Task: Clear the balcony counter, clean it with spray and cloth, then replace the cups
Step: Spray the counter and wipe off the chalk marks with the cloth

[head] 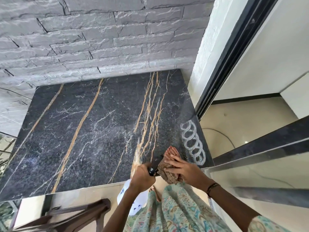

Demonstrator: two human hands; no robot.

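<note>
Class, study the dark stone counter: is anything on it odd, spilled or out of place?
Yes. A looping white squiggle, perhaps foam or cleaner, lies along the counter near its right edge, unwiped. The right hand presses a brown cloth beside it; the left hand holds a spray bottle.

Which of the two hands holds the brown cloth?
The right hand, pressing the brown cloth at the counter edge; the left hand grips the spray bottle.

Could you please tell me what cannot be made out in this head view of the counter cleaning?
- Spray bottle: white body mostly hidden under the left hand, so its label is unreadable.
- Spray head: the trigger is covered by the fingers.
- Cloth: its size is hidden, bunched under the right hand.
- Cups: none in view.
</note>
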